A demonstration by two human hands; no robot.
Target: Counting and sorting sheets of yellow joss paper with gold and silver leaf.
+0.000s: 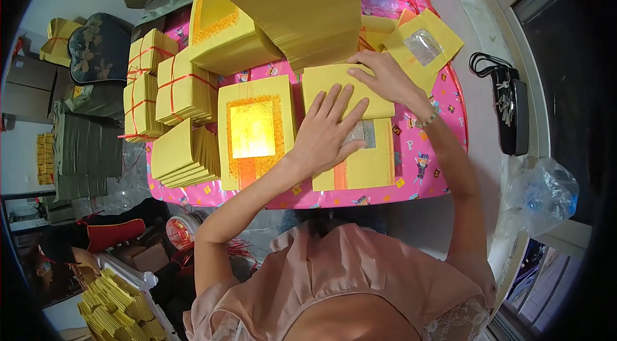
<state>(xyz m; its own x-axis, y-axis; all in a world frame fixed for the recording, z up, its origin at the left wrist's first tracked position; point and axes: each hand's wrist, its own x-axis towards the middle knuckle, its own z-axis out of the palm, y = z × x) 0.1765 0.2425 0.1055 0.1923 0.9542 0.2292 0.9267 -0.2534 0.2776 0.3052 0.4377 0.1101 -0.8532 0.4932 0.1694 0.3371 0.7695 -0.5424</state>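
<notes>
My left hand (329, 135) lies flat with spread fingers on a yellow paper sheet (378, 107), which looks folded over. At that sheet's far right edge rests my right hand (387, 76), its fingers stretched out. Beneath the sheet is a yellow paper stack (373, 170) with an orange strip and a silver square, partly covered by my left hand. Just left of it sits a yellow paper stack (225, 148) with a shiny gold square on top. Beyond my hands rises a tall, bent stack of yellow paper (308, 13).
Red-tied yellow paper bundles (183, 87) and a folded stack (173, 154) line the pink patterned table (421, 177) at left. A loose sheet with a silver square (443, 42) lies at right. Keys (506, 106) hang beside a black pouch. Another person (71, 257) is at lower left.
</notes>
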